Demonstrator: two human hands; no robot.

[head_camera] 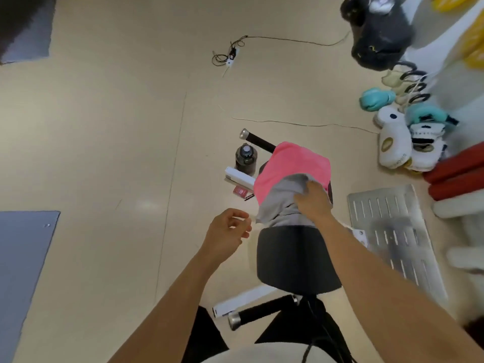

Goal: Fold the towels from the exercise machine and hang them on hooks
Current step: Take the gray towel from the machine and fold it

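Head view, looking straight down, and we're at the exercise machine (296, 260) with its dark padded seat. Two towels are draped over the top of it: the pink towel (290, 163) on the far side, the grey towel (282, 203) lying partly over it on the near side. The right hand (313, 203) is on the grey towel, fingers curled into the cloth at its upper right edge, gripping a bunch of it. The left hand (227, 233) hangs in the air just left of the machine, fingers loosely curled, holding nothing, close to the grey towel's left corner but apart from it.

This looks like the pick-up step. To do it well, I'd say lift the grey towel straight up and off so the pink one doesn't drag along, then bring the left hand in to catch the free corner, so the cloth hangs flat between both hands and is ready to fold edge to edge. A bunched one-handed grab risks a crooked fold.

Now the room. Pale beige floor (104, 127), smooth, with a faint seam line running near to far. A dark water bottle (245, 158) stands just left of the machine, and a power strip with cables (230, 55) lies far off. Boxing gloves (395, 142), white and teal, are heaped at the right. A perforated grey panel (392, 231) lies flat on the floor right of the seat. No hooks are in sight from here.
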